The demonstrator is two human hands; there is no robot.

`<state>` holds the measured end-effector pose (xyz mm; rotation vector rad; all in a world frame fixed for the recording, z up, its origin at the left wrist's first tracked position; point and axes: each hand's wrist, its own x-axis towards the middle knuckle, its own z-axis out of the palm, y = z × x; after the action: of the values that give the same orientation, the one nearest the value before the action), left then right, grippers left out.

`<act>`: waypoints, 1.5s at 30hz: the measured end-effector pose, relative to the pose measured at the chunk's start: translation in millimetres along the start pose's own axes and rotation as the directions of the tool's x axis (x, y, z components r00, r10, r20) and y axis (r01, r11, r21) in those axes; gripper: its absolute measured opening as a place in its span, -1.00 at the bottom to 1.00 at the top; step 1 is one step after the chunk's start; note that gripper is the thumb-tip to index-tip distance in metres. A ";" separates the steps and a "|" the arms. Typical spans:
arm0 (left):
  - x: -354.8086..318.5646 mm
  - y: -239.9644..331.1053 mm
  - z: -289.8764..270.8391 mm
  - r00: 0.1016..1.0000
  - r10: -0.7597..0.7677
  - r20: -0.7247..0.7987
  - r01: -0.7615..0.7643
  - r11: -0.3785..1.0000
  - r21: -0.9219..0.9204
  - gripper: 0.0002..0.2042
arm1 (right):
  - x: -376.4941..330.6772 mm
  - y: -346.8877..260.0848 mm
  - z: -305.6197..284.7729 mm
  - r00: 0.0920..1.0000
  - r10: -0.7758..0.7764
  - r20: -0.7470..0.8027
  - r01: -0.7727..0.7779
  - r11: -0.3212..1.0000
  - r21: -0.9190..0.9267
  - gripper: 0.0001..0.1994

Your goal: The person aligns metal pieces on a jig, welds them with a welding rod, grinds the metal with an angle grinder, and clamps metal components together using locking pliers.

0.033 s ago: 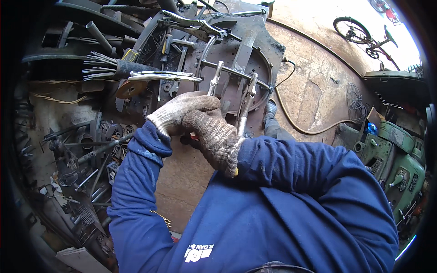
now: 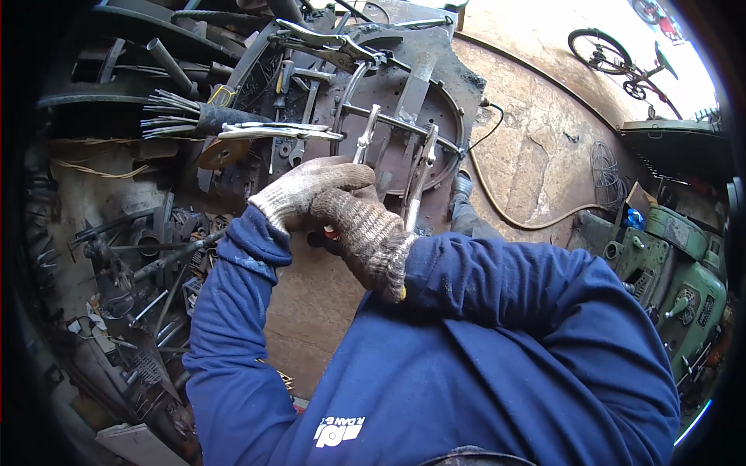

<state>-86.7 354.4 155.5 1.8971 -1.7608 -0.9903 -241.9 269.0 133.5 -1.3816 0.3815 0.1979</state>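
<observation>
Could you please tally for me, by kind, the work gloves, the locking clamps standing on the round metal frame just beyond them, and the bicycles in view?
Work gloves: 2, left glove and right glove.
Locking clamps on the round metal frame: 2, and.
Bicycles: 1.
Total: 5.

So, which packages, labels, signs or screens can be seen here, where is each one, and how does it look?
No screens or signs are in view.
Chest logo: white printed mark on the blue work jacket, low in the picture.
Cardboard box: brown, open, at the right beside the green machine; something blue lies in it.
Yellow tag: small, by the wire bundle, upper left of the left hand.
</observation>
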 end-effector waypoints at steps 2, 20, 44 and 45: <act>-1.8 7.5 -8.1 0.965 -0.253 -0.061 0.243 0.960 -0.137 -0.67 | 3.3 -0.4 2.2 0.980 0.196 -0.026 -0.181 0.942 0.283 -0.65; 60.6 -0.6 -20.2 0.874 0.129 -0.469 0.259 0.693 0.673 -0.86 | -6.7 -19.0 -4.8 0.979 0.203 -0.011 -0.190 0.934 0.302 -0.69; 44.2 22.4 -33.1 0.827 0.072 -0.557 0.241 0.851 0.467 -0.79 | -0.8 -23.0 -7.4 0.986 0.160 0.047 -0.165 0.977 0.138 -0.60; 31.4 34.0 -29.1 0.757 -0.025 -0.653 0.228 0.947 0.228 -0.76 | -0.2 -19.5 -6.8 0.991 0.125 0.046 -0.128 0.990 0.065 -0.60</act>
<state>-91.3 313.2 191.2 2.2016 -1.4112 -0.0401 -236.1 258.8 150.5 -1.2850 0.4379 0.3149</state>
